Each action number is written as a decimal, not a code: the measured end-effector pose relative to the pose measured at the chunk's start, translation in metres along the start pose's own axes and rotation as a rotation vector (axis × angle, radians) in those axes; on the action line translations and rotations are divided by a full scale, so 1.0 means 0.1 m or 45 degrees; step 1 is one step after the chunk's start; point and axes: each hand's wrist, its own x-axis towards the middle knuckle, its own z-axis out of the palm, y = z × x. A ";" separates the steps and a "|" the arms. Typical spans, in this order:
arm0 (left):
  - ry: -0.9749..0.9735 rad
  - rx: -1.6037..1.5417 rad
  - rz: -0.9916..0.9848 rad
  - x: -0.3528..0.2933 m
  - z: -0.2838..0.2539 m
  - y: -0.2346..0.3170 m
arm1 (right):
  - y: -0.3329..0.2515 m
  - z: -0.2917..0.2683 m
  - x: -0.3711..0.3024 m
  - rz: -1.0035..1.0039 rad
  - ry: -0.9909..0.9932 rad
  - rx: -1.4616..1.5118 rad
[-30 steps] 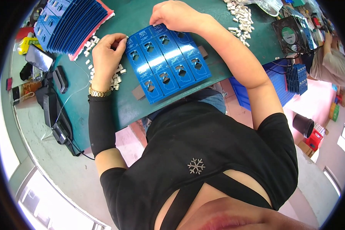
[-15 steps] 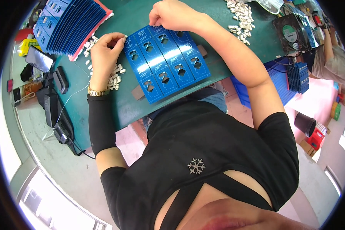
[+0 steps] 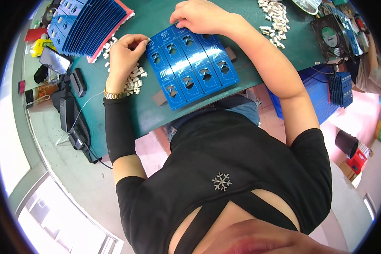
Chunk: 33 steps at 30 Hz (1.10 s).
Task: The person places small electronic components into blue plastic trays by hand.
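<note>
A blue panel of circuit boards [image 3: 192,67] with several dark cutouts lies at a slant on the green table, close to its front edge. My left hand [image 3: 128,53] is at the panel's far left corner, thumb and forefinger pinched on a small white connector [image 3: 148,40]. Over the far edge of the panel, my right hand [image 3: 199,17] has its fingers curled inward. Whatever its fingertips hold is hidden. Loose white connectors [image 3: 135,79] lie beside my left wrist.
A row of upright blue boards [image 3: 93,29] stands at far left. More white connectors [image 3: 275,21] are heaped at far right, near a black fan [image 3: 328,36]. A phone [image 3: 55,60] and black adapters [image 3: 67,112] sit left. A blue crate [image 3: 305,95] stands right, below the table.
The whole view has shifted, so the table and panel appear slightly farther right. Both hands stay at the panel's far edge; my right fingers have changed their curl slightly.
</note>
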 end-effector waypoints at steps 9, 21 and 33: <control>-0.014 0.093 0.057 -0.01 -0.02 0.00 | 0.18 -0.12 -0.01 -0.208 0.251 0.073; 0.006 0.190 0.193 0.02 0.03 0.08 | 0.25 -0.80 -1.09 0.397 0.589 0.259; -0.082 0.596 0.516 -0.03 -0.06 0.24 | 0.45 -0.48 -1.56 0.525 0.370 -0.118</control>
